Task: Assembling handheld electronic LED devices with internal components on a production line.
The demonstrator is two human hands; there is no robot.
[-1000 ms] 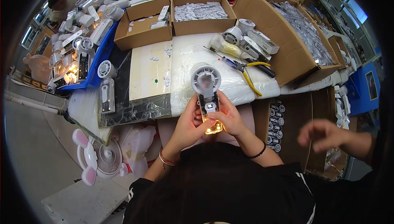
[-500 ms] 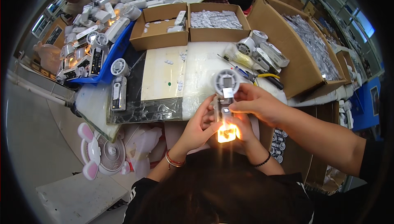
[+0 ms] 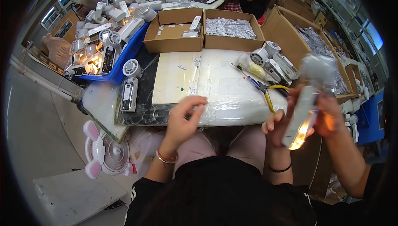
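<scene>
A grey-white handheld fan [image 3: 302,109] is tilted at the right, its round head blurred and its lower end glowing orange. My right hand [image 3: 277,130], with a dark bead bracelet, has its fingers curled beside the fan's lower end; the fan partly hides this grip. Another person's hand [image 3: 329,114] reaches in from the right and is also on the fan. My left hand [image 3: 184,117] hovers at the table's front edge, thumb and fingers apart, with nothing seen in it. Pliers with yellow handles [image 3: 269,97] lie left of the fan.
A blue bin [image 3: 120,70] heaped with fan parts stands at the left. Behind the pale board [image 3: 172,89] are two cardboard boxes [image 3: 174,45]. One more fan [image 3: 129,93] lies on the table. A big carton [image 3: 277,23] stands right; a rabbit-eared fan [image 3: 97,155] sits below left.
The handheld fan has moved from the middle to the right and tilted, with the other person's hand and my right hand. My left hand has come off it. The view has shifted slightly.
</scene>
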